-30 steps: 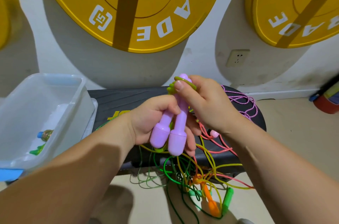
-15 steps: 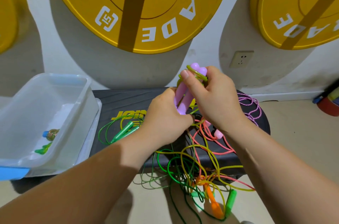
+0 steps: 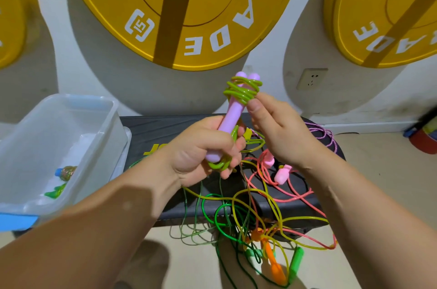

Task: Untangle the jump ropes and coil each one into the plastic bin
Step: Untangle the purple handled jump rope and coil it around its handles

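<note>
Our left grip [image 3: 203, 146] is closed round the two purple handles [image 3: 233, 109], held upright to the right of the plastic bin [image 3: 113, 118], while our right grip [image 3: 279, 132] pinches the yellow-green cord [image 3: 241, 91] wound round their tops. We judge this rope nearly bundled but not yet binned. The tangle of ropes [image 3: 248, 213], right of the bin over the bench [image 3: 151, 132] edge, remains to be sorted.

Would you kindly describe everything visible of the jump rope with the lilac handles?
Its two smooth lilac plastic handles lie side by side, tilted, rounded tips up. A glossy yellow-green cord is wound several times round their upper ends, with more loops bunched at the lower ends. The left hand grips the lower ends and those loops; the right hand pinches the upper windings.
</note>
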